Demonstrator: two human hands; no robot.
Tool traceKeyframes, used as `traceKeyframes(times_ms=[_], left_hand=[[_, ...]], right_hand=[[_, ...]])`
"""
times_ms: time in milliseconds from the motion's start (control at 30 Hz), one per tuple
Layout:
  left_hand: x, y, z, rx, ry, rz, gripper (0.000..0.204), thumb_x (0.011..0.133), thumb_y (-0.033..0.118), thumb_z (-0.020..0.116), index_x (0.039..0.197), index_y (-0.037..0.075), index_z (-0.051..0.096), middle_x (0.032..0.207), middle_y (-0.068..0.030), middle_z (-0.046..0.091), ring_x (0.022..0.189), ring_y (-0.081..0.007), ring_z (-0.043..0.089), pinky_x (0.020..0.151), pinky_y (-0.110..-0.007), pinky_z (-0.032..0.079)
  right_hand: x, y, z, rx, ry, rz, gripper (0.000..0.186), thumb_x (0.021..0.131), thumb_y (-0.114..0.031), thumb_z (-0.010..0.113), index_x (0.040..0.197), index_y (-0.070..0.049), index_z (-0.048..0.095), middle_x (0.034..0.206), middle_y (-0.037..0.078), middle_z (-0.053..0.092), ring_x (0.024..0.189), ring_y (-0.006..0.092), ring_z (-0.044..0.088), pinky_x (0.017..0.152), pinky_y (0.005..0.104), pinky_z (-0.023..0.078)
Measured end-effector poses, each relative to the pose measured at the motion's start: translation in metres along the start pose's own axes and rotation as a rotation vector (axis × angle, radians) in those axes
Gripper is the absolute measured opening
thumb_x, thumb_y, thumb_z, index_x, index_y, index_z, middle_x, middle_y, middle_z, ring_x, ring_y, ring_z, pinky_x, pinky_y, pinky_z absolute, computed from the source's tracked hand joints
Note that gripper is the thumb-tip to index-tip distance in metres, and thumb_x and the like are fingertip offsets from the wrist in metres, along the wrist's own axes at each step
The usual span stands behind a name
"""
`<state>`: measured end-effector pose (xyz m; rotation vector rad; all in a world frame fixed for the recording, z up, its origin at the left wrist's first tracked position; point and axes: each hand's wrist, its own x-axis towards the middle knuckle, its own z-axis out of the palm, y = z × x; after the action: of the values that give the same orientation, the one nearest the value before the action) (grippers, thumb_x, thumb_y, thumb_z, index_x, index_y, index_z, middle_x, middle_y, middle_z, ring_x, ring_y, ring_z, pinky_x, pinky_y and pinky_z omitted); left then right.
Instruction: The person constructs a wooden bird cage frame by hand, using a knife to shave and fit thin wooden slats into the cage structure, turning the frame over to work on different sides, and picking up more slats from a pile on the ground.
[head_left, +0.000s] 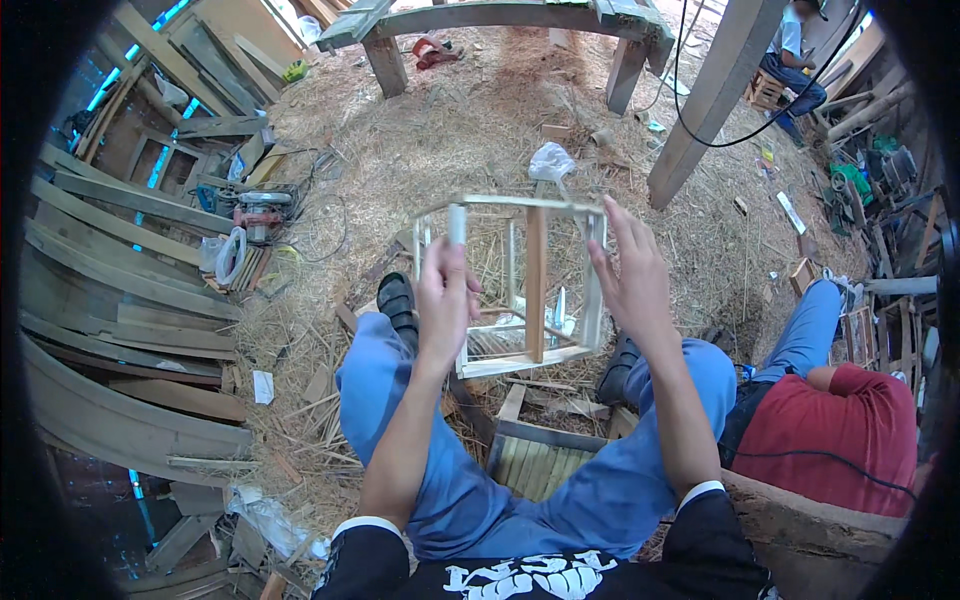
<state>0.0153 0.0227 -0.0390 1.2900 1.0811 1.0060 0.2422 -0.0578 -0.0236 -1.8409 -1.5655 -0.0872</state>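
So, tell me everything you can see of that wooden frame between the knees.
The wooden frame is an open, box-like skeleton of slim, pale sticks that look like bare wood. One broader, reddish-brown slat runs from its top rail to its bottom rail. It stands roughly upright, slightly tilted, in front of the person. The left grip is closed around its near-left post; the right grip lies open along its right side. Whether anything supports it from below is unclear.
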Motion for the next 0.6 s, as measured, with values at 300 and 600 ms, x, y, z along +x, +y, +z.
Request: traceKeyframes(times_ms=[300,600], left_hand=[[-0.012,-0.007,0.016,0.143,-0.113,0.085,0.042,0.107,0.033,0.051,0.134,0.001,0.051,0.07,-0.0025,0.057,0.049,-0.0049,0.048,0.042,-0.024,0.038],[-0.022,-0.002,0.021,0.114,-0.259,-0.039,0.041,0.107,0.03,0.051,0.134,-0.001,0.05,0.072,-0.0049,0.058,0.047,-0.0074,0.051,0.042,-0.024,0.04]], right_hand=[[0.003,-0.025,0.025,-0.05,-0.021,-0.26,0.053,0.086,-0.023,0.074,0.137,-0.015,0.059,0.128,0.008,0.062,0.118,0.0249,0.059,0.094,0.0411,0.045],[0.008,-0.023,0.029,0.032,0.054,-0.232,0.034,0.084,-0.019,0.076,0.116,-0.011,0.068,0.105,0.005,0.073,0.098,0.0219,0.068,0.087,0.0362,0.047]])
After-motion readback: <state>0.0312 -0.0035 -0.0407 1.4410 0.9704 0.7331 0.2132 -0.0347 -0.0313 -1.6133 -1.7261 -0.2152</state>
